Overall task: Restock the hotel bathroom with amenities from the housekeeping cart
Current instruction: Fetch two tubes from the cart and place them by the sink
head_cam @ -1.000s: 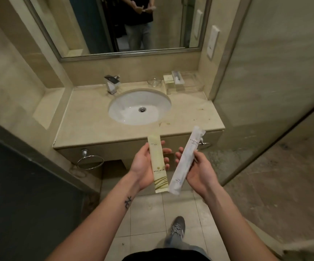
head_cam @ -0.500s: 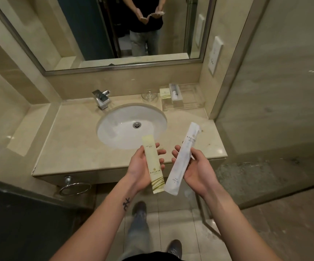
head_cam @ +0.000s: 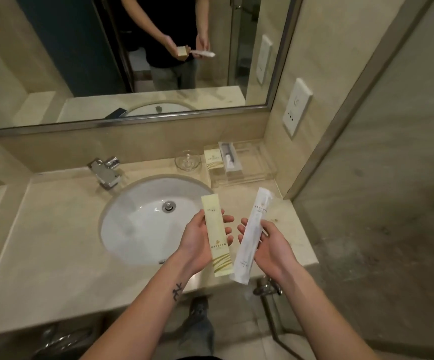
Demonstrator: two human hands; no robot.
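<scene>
1. The faucet (head_cam: 105,172) and the basin (head_cam: 137,224) fill more of the view than half a second ago, because the person has come closer to the counter (head_cam: 54,242).
2. The left hand (head_cam: 197,245), palm up, holds the yellow packet (head_cam: 217,235) as before, with the thumb against its left edge and the fingers cupped beneath. The packet is now over the basin's right rim; earlier it was at the counter's front edge.
3. The right hand (head_cam: 270,250), palm up, still pinches the white packet (head_cam: 252,235) between thumb and fingers. It is now above the counter, just right of the basin and beside the yellow packet.
4. At the back right, the clear tray (head_cam: 262,162) holds one yellow and one white packet. A glass dish (head_cam: 187,161) stands just to its left.
</scene>
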